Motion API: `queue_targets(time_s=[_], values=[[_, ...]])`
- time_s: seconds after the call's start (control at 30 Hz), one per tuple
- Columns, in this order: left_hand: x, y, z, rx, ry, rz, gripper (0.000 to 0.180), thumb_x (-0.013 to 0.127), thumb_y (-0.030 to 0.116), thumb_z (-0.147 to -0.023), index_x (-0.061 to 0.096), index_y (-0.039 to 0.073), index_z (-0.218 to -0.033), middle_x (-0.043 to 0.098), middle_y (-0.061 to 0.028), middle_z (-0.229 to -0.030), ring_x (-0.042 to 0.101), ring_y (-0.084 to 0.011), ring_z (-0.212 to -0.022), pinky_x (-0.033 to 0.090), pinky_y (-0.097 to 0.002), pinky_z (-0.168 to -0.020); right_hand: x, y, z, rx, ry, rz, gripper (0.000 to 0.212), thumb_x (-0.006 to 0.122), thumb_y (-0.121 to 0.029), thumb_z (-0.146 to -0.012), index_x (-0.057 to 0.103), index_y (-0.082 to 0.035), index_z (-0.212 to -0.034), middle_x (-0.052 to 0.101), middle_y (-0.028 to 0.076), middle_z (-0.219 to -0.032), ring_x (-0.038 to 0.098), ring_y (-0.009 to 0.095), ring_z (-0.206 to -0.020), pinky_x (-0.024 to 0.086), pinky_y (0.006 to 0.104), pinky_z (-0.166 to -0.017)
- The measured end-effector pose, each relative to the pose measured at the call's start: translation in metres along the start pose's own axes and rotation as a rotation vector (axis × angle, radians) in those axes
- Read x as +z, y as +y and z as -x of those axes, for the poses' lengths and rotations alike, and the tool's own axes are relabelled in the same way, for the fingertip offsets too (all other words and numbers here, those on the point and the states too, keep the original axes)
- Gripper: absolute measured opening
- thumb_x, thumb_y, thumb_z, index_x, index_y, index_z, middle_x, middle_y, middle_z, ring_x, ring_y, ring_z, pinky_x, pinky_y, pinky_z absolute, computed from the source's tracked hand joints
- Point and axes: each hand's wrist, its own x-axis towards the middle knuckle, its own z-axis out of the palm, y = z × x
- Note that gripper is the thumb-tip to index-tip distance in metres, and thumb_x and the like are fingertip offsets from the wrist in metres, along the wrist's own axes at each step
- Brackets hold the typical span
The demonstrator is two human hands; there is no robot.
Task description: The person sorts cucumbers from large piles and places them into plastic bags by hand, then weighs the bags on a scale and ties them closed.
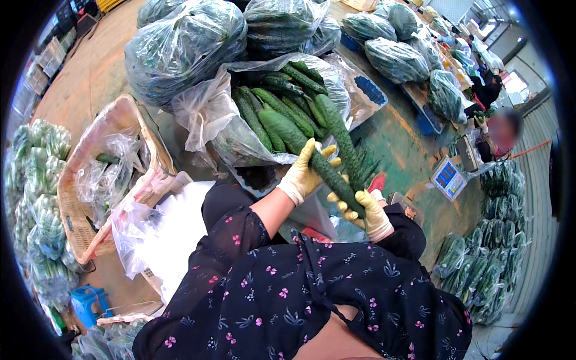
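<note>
Yellow-gloved, my left hand point(304, 174) is closed around a long dark green cucumber point(329, 176) that slants from upper left to lower right. My right hand point(372, 214) wraps the lower end of the same cucumber. A second cucumber point(344, 139) crosses beside it, its lower end close to my right fingers; whether they grip it too is hard to tell. Just beyond my hands, an opened clear plastic bag point(207, 114) holds a heap of cucumbers point(281, 96), its mouth folded back.
Filled bags point(186, 45) stand behind the opened one. At left is an orange-white crate point(90, 174) with crumpled plastic and a cucumber inside. A scale with a blue display point(449, 178) stands at right near another person point(501, 132). Bagged cucumbers point(480, 270) are stacked lower right.
</note>
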Motion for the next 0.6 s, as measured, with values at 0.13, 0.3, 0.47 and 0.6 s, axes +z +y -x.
queue_targets(time_s=[0.13,0.3,0.47,0.6], values=[[-0.011,-0.011,0.004,-0.098,-0.148,-0.067,0.052,0.066,0.017,-0.088,0.051,-0.001,-0.134,0.061,-0.0102,-0.126,0.058,-0.0261,-0.115,0.046,-0.0428,-0.101,-0.042,0.008,0.012,0.156,0.049,0.357,0.065,0.070,-0.025,-0.087,0.039,-0.005,-0.140,0.063,0.015,-0.112,0.062,0.014,-0.088,0.051,0.0241,-0.068],[-0.015,-0.027,0.020,0.019,-0.118,-0.437,0.052,0.068,0.012,-0.083,0.052,-0.001,-0.132,0.060,-0.0087,-0.125,0.057,-0.0228,-0.114,0.044,-0.0391,-0.101,-0.059,0.003,0.015,0.013,0.333,0.890,0.065,0.069,-0.016,-0.085,0.039,-0.003,-0.141,0.059,0.013,-0.120,0.058,0.018,-0.109,0.048,0.0319,-0.092],[-0.014,-0.038,0.027,0.079,-0.146,-0.711,0.055,0.073,0.014,-0.080,0.054,0.003,-0.130,0.062,-0.0073,-0.118,0.057,-0.0178,-0.109,0.043,-0.0332,-0.098,-0.001,-0.009,-0.006,-0.309,0.327,1.091,0.091,0.081,-0.023,-0.073,0.031,-0.003,-0.147,0.054,0.017,-0.129,0.050,0.026,-0.122,0.041,0.0383,-0.103],[-0.013,-0.050,0.024,0.312,-0.132,-0.995,0.076,0.083,0.025,-0.074,0.044,0.006,-0.137,0.056,-0.0023,-0.125,0.052,-0.0155,-0.112,0.043,-0.0327,-0.100,0.035,0.002,-0.041,-0.407,0.426,1.267,0.114,0.089,-0.028,-0.057,0.024,-0.005,-0.147,0.052,0.015,-0.130,0.050,0.024,-0.122,0.039,0.0355,-0.104]])
